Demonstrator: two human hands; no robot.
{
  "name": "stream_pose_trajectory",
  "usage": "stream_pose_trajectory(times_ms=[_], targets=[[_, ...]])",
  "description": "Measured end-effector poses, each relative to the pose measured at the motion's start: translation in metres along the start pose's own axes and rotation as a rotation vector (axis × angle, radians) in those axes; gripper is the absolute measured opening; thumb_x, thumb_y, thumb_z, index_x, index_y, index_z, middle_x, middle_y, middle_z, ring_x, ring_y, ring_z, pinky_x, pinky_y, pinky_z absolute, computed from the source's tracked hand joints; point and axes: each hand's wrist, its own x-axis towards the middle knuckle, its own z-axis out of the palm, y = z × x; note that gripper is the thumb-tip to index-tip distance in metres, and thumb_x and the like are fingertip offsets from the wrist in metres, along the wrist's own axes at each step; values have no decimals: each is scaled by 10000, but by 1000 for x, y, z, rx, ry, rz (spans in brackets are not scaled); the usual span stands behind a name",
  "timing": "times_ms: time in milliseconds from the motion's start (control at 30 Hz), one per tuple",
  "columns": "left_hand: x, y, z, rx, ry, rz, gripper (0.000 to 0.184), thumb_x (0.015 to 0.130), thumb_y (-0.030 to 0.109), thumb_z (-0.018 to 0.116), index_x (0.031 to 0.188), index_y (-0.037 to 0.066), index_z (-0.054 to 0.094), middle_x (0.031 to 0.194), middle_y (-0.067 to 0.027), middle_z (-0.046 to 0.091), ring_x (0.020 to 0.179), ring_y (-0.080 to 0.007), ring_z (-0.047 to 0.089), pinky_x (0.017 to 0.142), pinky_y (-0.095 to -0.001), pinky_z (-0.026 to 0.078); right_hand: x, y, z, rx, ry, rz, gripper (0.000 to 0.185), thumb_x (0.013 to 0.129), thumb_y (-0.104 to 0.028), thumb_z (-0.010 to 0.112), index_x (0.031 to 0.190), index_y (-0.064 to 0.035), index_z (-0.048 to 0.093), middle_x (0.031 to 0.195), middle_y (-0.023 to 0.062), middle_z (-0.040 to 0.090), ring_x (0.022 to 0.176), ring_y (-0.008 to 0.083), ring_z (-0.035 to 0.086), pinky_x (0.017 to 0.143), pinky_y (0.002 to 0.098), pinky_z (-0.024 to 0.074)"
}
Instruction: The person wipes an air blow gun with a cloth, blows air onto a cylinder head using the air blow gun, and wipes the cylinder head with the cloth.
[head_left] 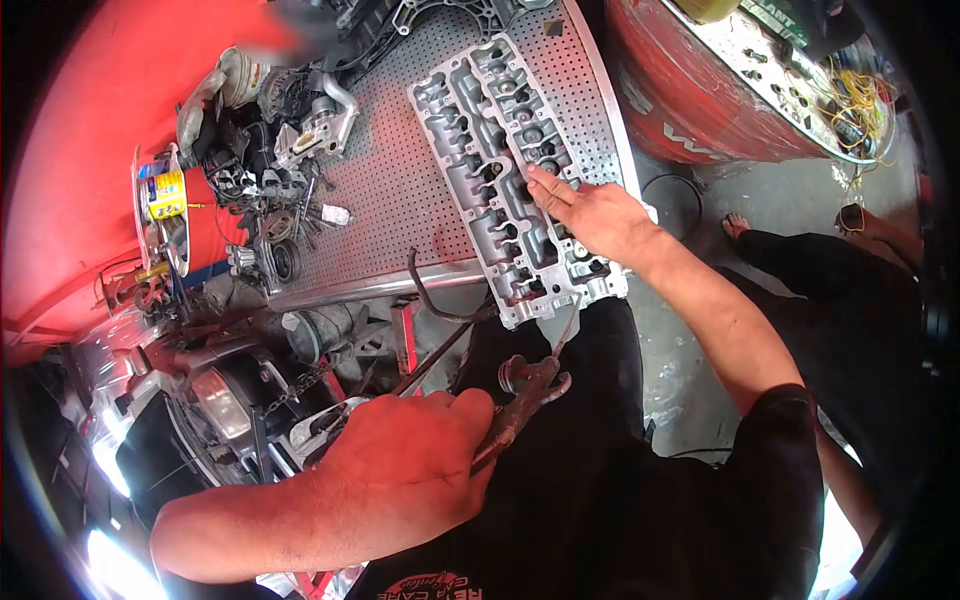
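Observation:
A bare aluminium engine cylinder head [483, 195] lies on a perforated metal bench top, its near end reaching past the front edge. My right hand [605, 220] rests on its right side, fingers stretched toward the middle row of openings. Below the near end, my left hand [425, 450] is wrapped round a worn, rust-brown tool [528, 400] with a thin rod-like tip. That tip points up to the near edge of the cylinder head; whether it touches the metal is unclear. The tool's exact kind cannot be made out.
Engine parts [285, 150] and small hardware crowd the left of the perforated bench [385, 130]. A bent dark bar [425, 290] juts up by the front edge. A red drum [700, 90] with wires on top stands right. Another person's legs [800, 260] are at the right.

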Motion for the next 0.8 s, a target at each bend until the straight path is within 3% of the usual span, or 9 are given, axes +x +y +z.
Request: stream_pose_trajectory(times_ms=[67,133,167,233,333,400,500,600,800], targets=[[-4,-2,-1,43,-11,-11,169,859,144,689,944,44,582,794,-168,636,709,-393,640,622,-455,512,-6,4,-1,26,20,26,654,847,6,491,1489,-87,407,1638,84,239,835,300,696,762,411,594],[-15,-13,-9,-113,170,-33,189,876,111,705,1041,44,641,763,-125,653,637,-289,645,589,-402,499,-18,15,-4,103,228,194,648,823,8,529,1456,-109,455,1589,104,341,831,330,703,752,428,597],[-15,-16,-15,-107,162,-30,189,876,111,705,1041,44,641,763,-125,653,637,-289,645,589,-402,499,-26,18,-3,108,228,203,648,823,8,529,1456,-109,455,1589,104,341,831,330,703,752,428,597],[-14,-20,-25,-312,515,-281,147,881,124,717,964,20,653,679,-173,612,554,-273,589,572,-378,479,-42,14,-3,312,338,372,625,818,-13,563,1424,-148,491,1510,108,451,808,349,707,738,447,598],[10,-38,-19,-302,566,-206,164,880,98,719,1014,12,678,637,-151,599,538,-196,537,568,-337,457,-47,-25,25,265,439,276,475,840,-98,636,1311,-129,588,1415,73,534,772,294,706,734,453,596],[22,-41,-16,-259,558,-144,166,880,98,717,1013,11,673,640,-149,598,541,-188,536,566,-331,457,-51,-47,44,166,533,178,466,831,-95,660,1293,-107,603,1406,59,544,792,261,704,722,439,593],[27,-35,-19,-232,521,-113,152,879,93,713,996,9,666,643,-152,592,538,-188,519,563,-318,453,-59,-65,52,135,258,281,410,838,-125,662,1244,-81,627,1396,71,545,828,233,697,713,412,594],[25,-32,-24,-219,528,-109,148,876,92,714,993,12,668,632,-156,582,527,-194,511,556,-321,449,-65,-73,52,133,295,324,377,837,-143,641,1208,-78,636,1372,138,533,858,272,689,706,392,595],[6,-13,-29,-160,408,-205,211,858,138,749,1012,14,674,638,-79,556,586,-141,496,585,-313,428,-68,-70,60,155,333,376,358,841,-135,638,1194,-78,649,1358,125,538,867,260,684,699,382,592]])
